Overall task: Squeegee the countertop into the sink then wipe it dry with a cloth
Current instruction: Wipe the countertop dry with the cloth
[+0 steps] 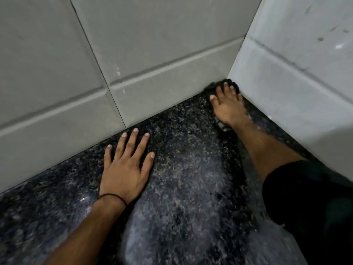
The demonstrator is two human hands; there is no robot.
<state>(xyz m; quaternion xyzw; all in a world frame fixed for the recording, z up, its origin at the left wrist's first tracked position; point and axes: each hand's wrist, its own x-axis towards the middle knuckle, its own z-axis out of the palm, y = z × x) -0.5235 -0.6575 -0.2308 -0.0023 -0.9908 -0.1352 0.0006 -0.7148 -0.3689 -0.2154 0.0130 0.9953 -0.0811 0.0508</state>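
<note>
nope, no readable text anywhere here; no labels, brands, numbers or signs on the speckled countertop (181,169), the grey wall tiles (133,44) or the dark cloth (232,84)

I see a countertop (181,178) of dark speckled stone, granite by its look, polished and giving a soft sheen with pale glare patches. The wall tiles (57,64) look ceramic, grey, smooth and near matt, with fine grout lines. Under my right hand (228,108) sits a dark cloth (222,127), matt and soft. A thin black cord (112,197) circles my left wrist.
</note>
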